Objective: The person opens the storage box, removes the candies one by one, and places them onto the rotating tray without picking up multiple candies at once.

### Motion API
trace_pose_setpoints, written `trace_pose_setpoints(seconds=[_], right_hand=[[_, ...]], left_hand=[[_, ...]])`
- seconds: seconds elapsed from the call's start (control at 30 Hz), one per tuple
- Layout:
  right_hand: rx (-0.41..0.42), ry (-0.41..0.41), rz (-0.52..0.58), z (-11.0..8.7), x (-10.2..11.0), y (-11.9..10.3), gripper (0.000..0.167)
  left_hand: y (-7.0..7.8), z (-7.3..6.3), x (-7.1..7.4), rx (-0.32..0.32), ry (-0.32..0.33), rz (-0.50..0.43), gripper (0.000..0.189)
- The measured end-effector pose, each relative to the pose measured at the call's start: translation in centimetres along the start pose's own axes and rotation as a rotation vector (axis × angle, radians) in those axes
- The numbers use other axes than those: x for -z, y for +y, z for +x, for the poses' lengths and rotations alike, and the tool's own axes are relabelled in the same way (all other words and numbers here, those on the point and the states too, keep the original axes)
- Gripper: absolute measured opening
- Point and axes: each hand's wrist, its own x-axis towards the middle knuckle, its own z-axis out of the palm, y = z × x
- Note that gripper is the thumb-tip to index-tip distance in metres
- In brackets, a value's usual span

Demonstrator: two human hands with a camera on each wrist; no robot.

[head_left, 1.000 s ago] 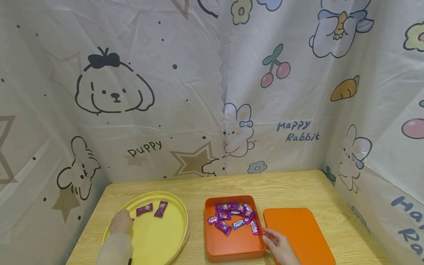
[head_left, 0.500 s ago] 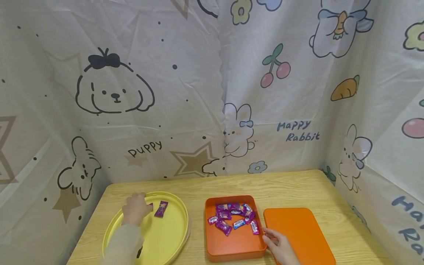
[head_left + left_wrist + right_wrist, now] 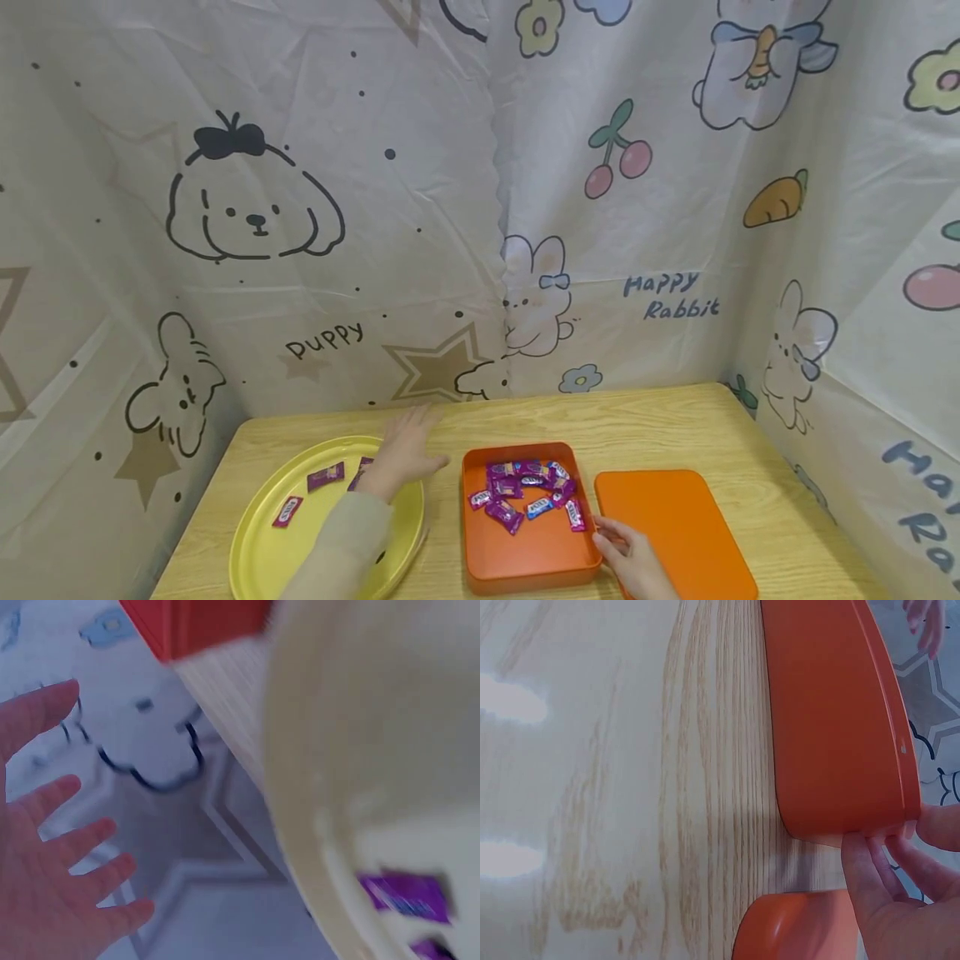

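Observation:
My left hand (image 3: 405, 450) is held with its fingers spread and nothing in it, above the right rim of the round yellow tray (image 3: 352, 521). Lying in that tray are a red-wrapped candy (image 3: 287, 512), a purple-wrapped candy (image 3: 326, 476) and a second purple one, partly covered by the hand. To the right stands an orange box (image 3: 528, 557); several purple, pink and blue wrapped candies (image 3: 505, 516) lie toward its far end. At the box's right wall, my right hand (image 3: 633, 554) holds on, thumb (image 3: 939, 826) at the rim and fingers (image 3: 866, 874) against the outside.
An orange lid (image 3: 678, 533) lies flat on the wooden table (image 3: 637, 425), right of the box and partly beneath the right hand. Behind the table's back edge hangs a printed curtain (image 3: 420, 250), which continues along both sides.
My left hand has moved right from the tray's left side to its right rim, fingers spreading. The red candy it covered now shows on the tray. My right hand stays at the box.

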Motion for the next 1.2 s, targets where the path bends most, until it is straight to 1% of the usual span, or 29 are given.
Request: trace_pose_setpoints(seconds=[0.13,0.23,0.3,0.4,0.5,0.63,0.77,0.93,1.0,1.07,1.2], right_hand=[[-0.003,-0.002,-0.001,0.1,0.0,0.0,0.044],[-0.003,-0.009,0.006,0.1,0.0,-0.1,0.045],[-0.008,-0.015,0.01,0.0,0.0,-0.1,0.045],[-0.012,-0.016,0.011,0.0,0.0,-0.2,0.046],[-0.007,-0.017,0.009,0.0,0.0,-0.1,0.046],[0.004,-0.025,0.009,0.0,0.1,-0.1,0.046],[0.005,-0.037,0.009,0.0,0.1,-0.1,0.047],[0.006,-0.04,0.011,-0.1,0.2,-0.1,0.046],[0.012,-0.041,0.015,0.0,0.2,-0.1,0.046],[0.02,-0.042,0.015,0.0,0.2,-0.1,0.047],[0.035,-0.043,0.01,-0.1,0.2,-0.1,0.046]], left_hand=[[2.7,1.2,-1.1,-0.083,-0.064,0.023,0.067],[4.8,1.8,-2.0,-0.129,-0.121,0.059,0.066],[6.1,2.0,-2.8,-0.151,-0.148,0.114,0.066],[7.7,2.3,-4.1,-0.168,-0.173,0.188,0.065],[8.9,2.6,-5.5,-0.172,-0.208,0.196,0.062],[10.2,2.7,-6.8,-0.157,-0.283,0.155,0.055],[11.1,2.9,-7.9,-0.148,-0.331,0.161,0.051],[12.2,3.2,-9.2,-0.142,-0.37,0.15,0.037],[12.6,3.3,-9.7,-0.116,-0.383,0.139,0.03],[12.9,3.4,-10.1,-0.086,-0.396,0.142,0.027],[13.3,3.5,-10.7,-0.043,-0.38,0.167,0.024]])
